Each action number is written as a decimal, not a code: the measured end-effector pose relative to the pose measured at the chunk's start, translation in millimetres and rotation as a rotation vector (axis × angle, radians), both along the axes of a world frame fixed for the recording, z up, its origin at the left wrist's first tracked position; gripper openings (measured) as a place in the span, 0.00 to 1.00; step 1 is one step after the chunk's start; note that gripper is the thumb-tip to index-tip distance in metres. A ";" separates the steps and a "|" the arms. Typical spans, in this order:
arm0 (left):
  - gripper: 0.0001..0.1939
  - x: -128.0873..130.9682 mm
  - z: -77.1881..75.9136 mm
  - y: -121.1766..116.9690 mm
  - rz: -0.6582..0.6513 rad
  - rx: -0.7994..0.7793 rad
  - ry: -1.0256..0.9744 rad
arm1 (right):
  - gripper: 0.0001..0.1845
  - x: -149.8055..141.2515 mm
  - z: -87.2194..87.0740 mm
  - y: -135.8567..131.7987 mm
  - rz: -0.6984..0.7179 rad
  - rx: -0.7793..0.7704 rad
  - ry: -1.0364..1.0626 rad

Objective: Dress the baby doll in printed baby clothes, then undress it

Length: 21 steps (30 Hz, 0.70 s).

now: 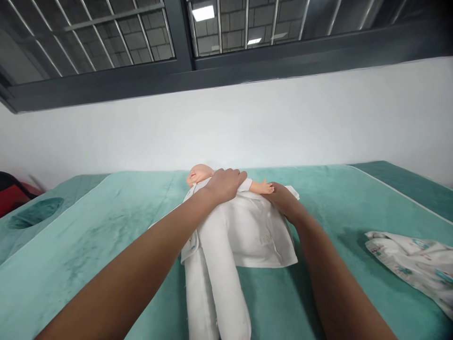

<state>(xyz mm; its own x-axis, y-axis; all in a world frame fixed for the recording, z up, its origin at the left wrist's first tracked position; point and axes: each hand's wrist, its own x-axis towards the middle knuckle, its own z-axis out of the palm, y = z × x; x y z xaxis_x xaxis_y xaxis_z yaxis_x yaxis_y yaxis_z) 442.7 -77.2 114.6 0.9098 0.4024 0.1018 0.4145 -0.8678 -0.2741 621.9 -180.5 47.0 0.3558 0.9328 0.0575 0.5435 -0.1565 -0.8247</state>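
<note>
A baby doll (199, 174) lies on its back on the teal cover, head toward the wall and turned left. Its stuffed white legs point toward me. A white baby shirt (260, 233) with small prints is spread open beneath and beside its body. My left hand (226, 184) is closed over the doll's upper body near the shoulder, fingers together. Beside the doll's outstretched hand (262, 187), my right hand (283, 200) is closed at the shirt's right side. Its fingertips are partly hidden by the doll's hand and the cloth.
White printed cloth (412, 259) lies crumpled at the right. The teal bed cover (106, 212) reaches the white wall (226, 127), with a barred window above. At the far left are a hollow (37, 212) in the teal surface and a red and black item (14, 193).
</note>
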 end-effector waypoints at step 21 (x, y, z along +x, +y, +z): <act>0.21 42.6 -39.1 -9.8 0.281 -0.369 -0.243 | 0.14 -33.4 27.5 -1.5 -0.040 0.309 0.549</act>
